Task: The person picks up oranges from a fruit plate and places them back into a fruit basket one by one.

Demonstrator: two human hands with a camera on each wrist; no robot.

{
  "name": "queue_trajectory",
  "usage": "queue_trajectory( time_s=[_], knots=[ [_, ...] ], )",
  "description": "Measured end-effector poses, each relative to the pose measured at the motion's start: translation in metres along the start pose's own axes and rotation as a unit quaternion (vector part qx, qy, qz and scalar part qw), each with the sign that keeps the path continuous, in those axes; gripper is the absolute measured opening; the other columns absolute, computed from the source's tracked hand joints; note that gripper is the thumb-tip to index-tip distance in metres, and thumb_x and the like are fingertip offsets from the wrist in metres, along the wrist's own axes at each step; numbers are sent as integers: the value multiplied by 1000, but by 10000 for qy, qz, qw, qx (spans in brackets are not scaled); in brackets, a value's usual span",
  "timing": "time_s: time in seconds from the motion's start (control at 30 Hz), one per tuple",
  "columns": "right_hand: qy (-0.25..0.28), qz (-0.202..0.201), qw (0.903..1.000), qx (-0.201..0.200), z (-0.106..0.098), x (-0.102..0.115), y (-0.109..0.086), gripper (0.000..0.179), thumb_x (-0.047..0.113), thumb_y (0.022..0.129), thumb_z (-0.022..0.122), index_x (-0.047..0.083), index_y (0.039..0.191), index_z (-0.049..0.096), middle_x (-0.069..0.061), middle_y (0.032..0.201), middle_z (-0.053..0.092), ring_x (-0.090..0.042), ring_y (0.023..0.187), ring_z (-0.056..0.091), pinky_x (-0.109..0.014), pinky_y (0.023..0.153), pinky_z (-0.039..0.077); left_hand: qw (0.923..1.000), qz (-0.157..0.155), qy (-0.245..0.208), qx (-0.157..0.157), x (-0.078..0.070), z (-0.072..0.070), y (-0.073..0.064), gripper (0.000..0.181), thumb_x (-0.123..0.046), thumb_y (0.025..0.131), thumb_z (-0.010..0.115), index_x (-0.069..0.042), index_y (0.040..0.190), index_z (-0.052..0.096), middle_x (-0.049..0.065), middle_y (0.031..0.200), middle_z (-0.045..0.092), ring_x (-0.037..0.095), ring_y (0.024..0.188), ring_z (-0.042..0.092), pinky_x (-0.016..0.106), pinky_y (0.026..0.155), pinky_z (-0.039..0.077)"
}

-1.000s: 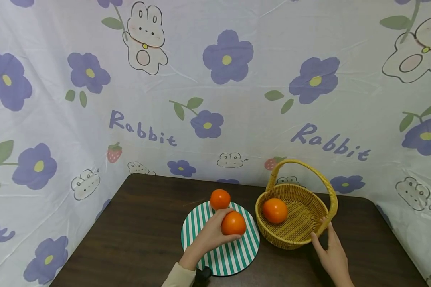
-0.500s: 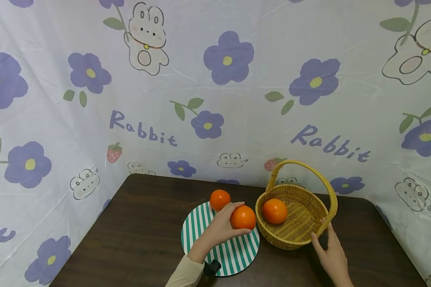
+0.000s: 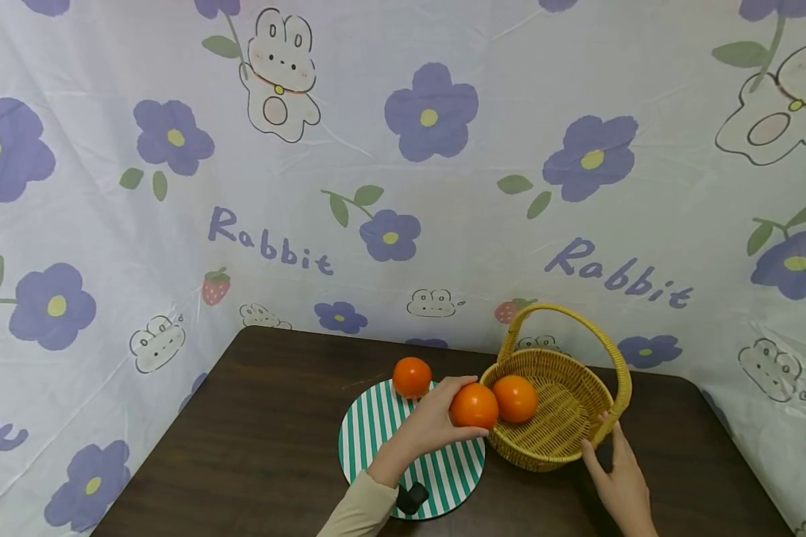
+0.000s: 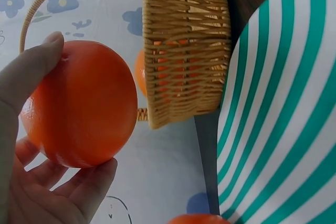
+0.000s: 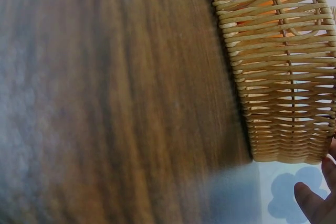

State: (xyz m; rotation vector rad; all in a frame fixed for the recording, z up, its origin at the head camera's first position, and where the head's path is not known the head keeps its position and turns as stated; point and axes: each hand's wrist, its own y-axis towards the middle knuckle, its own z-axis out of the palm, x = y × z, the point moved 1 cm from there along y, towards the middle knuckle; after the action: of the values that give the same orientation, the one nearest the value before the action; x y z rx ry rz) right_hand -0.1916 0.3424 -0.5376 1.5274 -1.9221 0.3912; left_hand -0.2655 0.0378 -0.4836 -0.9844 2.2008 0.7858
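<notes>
My left hand (image 3: 439,418) holds a smooth, round orange fruit (image 3: 474,406) between thumb and fingers, beside the left rim of the wicker basket (image 3: 554,447). In the left wrist view the held fruit (image 4: 84,103) is large and shiny, with the basket's woven side (image 4: 186,45) just beyond it. A second orange fruit (image 3: 516,398) lies inside the basket at the left. My right hand (image 3: 621,477) holds the basket's right rim by the foot of the handle, fingertips over the edge. Another orange fruit (image 3: 412,377) sits at the back of the striped round mat (image 3: 443,477).
The dark wooden table (image 3: 275,440) carries the mat and basket. A tall arched handle (image 3: 578,317) spans the basket. Behind the table hangs a white cloth (image 3: 470,209) printed with purple flowers and rabbits.
My left hand has carried the held fruit rightward from above the mat to the basket's left rim. My right hand stays at the basket's right rim.
</notes>
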Motion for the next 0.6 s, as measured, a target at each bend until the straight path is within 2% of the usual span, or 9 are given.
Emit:
queue_trajectory(
  time_s=[0.23, 0.6],
  knots=[
    [-5, -6, 10000, -27, 1, -2, 0, 72, 48, 95, 42, 14, 150, 11, -21, 149, 26, -48, 128, 29, -68, 87, 31, 10000, 1, 15, 64, -7, 7, 7, 78, -57, 75, 67, -28, 140, 35, -4, 134, 45, 10, 110, 52, 30, 90, 48],
    [-86, 215, 9996, 142, 0, -2, -1, 73, 50, 95, 40, 14, 151, 9, -26, 150, 17, -50, 128, 26, -70, 89, 29, 9996, 222, 99, 115, -15, 17, 18, 77, -53, 76, 68, -23, 140, 37, -2, 134, 46, 11, 111, 52, 29, 89, 48]
  ],
)
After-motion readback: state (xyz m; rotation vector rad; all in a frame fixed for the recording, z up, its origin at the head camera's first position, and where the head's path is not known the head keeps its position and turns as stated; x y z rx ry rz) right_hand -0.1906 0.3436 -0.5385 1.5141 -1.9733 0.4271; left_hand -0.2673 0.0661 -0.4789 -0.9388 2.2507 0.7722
